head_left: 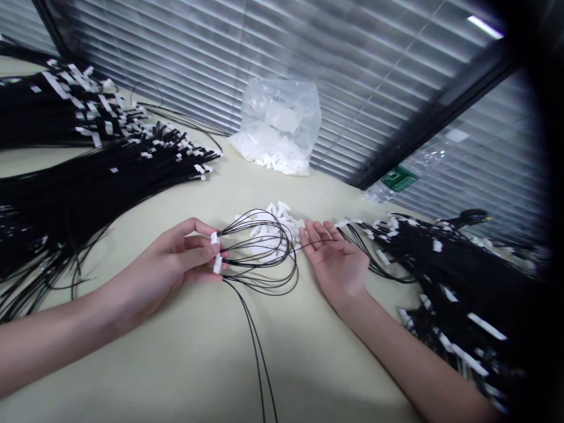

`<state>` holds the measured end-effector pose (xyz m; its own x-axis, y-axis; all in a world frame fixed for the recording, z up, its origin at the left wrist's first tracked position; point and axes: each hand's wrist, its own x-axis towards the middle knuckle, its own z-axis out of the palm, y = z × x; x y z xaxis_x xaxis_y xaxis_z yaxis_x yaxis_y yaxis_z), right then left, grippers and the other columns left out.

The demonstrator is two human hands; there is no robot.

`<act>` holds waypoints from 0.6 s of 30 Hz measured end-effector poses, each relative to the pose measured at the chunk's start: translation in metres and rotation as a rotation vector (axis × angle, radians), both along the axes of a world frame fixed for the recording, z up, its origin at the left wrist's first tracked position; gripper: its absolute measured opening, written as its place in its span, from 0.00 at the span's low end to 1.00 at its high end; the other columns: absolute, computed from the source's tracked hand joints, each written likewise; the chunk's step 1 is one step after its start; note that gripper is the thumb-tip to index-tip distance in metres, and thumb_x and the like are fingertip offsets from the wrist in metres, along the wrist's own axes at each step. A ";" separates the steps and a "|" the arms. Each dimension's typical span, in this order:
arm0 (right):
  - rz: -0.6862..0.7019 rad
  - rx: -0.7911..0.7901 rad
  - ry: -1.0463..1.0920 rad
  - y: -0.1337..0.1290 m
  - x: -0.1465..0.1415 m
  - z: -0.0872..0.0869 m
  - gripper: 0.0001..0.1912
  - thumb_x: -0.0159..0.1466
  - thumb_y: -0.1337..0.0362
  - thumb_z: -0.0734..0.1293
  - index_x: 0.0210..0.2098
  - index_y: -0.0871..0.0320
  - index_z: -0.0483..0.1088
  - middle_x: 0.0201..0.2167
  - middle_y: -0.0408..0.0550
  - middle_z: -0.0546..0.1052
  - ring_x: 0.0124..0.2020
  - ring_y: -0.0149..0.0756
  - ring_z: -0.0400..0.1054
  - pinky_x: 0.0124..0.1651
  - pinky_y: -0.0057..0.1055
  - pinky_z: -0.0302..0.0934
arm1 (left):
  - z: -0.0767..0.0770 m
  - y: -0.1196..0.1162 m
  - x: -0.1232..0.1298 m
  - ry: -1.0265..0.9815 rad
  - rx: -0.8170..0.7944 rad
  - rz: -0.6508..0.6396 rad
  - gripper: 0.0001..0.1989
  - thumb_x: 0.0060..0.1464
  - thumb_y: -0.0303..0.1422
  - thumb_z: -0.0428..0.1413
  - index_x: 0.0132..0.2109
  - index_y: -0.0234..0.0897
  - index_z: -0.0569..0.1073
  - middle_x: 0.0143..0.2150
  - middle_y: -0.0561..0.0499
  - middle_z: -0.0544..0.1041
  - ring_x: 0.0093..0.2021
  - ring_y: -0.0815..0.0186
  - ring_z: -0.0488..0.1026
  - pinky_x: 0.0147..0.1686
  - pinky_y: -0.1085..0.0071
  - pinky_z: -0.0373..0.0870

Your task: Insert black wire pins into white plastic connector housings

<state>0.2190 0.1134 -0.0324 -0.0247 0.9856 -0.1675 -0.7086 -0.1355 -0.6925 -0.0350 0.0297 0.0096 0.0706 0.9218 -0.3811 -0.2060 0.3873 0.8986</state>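
Note:
My left hand (pixel 191 255) pinches two white connectors (pixel 215 252), one above the other, at the ends of thin black cables. Those cables (pixel 268 291) bow out to the right in several loops, and a few strands hang down toward the near side of the table. Palm up, my right hand (pixel 337 258) has its fingers apart and slightly curled beside the loops, with one thin black cable running across its fingers. Behind the loops lies a pile of small white connectors (pixel 268 238), partly hidden by the cables.
Large bundles of black cables with white ends lie at the left (pixel 88 182) and the right (pixel 467 276). Against the window blinds (pixel 189 53) stand a clear bag (pixel 282 126) of white pieces and a plastic bottle (pixel 399 178) with a green label.

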 end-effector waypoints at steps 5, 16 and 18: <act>-0.057 -0.040 0.029 0.000 0.000 0.003 0.16 0.49 0.75 0.56 0.39 0.62 0.62 0.36 0.50 0.71 0.45 0.38 0.68 0.52 0.40 0.64 | 0.000 0.001 0.000 -0.008 -0.003 0.007 0.09 0.51 0.36 0.56 0.39 0.40 0.67 0.38 0.50 0.72 0.43 0.60 0.72 0.42 0.65 0.73; 0.005 -0.020 0.034 -0.003 -0.001 0.006 0.19 0.42 0.78 0.55 0.34 0.60 0.60 0.30 0.45 0.67 0.21 0.19 0.57 0.28 0.19 0.62 | 0.002 0.000 -0.002 0.002 -0.022 -0.005 0.11 0.51 0.36 0.57 0.42 0.39 0.68 0.40 0.49 0.72 0.45 0.58 0.72 0.46 0.62 0.72; 0.061 0.012 0.029 -0.005 -0.003 0.008 0.19 0.44 0.78 0.55 0.35 0.59 0.60 0.28 0.43 0.65 0.18 0.19 0.51 0.21 0.17 0.54 | 0.001 0.000 -0.002 0.000 -0.025 -0.008 0.11 0.51 0.36 0.57 0.42 0.40 0.69 0.40 0.50 0.72 0.45 0.59 0.72 0.47 0.62 0.71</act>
